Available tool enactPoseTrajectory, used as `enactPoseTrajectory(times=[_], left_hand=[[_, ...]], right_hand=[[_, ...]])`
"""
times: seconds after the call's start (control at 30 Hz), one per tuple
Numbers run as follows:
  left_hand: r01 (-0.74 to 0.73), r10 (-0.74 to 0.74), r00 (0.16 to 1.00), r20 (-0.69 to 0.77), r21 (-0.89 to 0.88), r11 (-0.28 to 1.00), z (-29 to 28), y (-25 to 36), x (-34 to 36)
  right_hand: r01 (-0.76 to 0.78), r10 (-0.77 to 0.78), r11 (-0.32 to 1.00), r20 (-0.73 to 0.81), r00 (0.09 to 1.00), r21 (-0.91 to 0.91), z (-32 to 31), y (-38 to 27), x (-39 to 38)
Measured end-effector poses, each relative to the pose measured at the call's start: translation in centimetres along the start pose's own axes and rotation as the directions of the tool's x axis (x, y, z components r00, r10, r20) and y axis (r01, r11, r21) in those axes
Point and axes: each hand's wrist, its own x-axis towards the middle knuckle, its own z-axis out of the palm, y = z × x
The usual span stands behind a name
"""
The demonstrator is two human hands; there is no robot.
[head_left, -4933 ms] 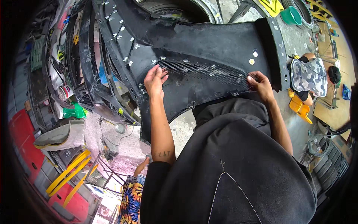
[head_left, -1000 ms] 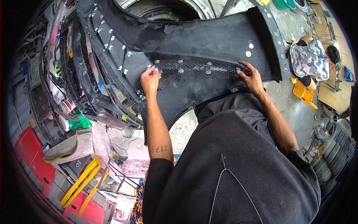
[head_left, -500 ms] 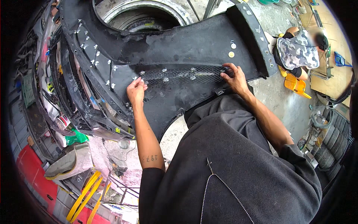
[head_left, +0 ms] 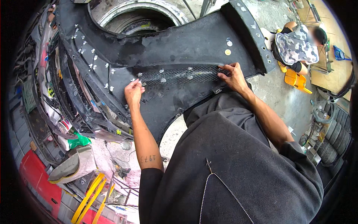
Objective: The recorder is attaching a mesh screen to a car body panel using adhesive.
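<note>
A long strip of metal mesh [head_left: 175,76] lies along a recess in a large black car bumper [head_left: 166,100], stretched out between my hands. My left hand [head_left: 133,93] pinches its left end between thumb and fingers. At the other end, my right hand [head_left: 234,77] grips the mesh with thumb below and fingers above. Small pale tabs [head_left: 163,80] show through the mesh. More whitish tabs [head_left: 95,58] run along the bumper's left part. Above my right hand, a round yellow sticker [head_left: 228,52] sits on the black surface.
Beyond the bumper lies a large tyre [head_left: 164,9]. Stacked bumpers [head_left: 80,108] crowd the left side. At the right, a person in a camouflage shirt [head_left: 297,44] crouches near an orange dustpan [head_left: 294,81]. Yellow strips [head_left: 88,198] and a red panel [head_left: 41,179] lie lower left.
The view has shifted slightly, so the bumper, the mesh and my hands appear a little further left. Both hands keep their places at the mesh's ends.
</note>
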Motion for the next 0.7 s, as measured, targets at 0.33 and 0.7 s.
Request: enactPoseTrajectory(times=[0.33,0.7], left_hand=[[-0.018,0.018,1.000,-0.012,-0.014,1.000,-0.2,-0.1,-0.1],[0.020,-0.020,1.000,0.014,0.011,1.000,-0.5,0.0,0.1]], right_hand=[[-0.084,0.082,0.996,0.038,0.996,0.035,-0.6,0.6,-0.1],[-0.080,0.079,0.994,0.016,0.997,0.073,-0.9,0.1,-0.6]])
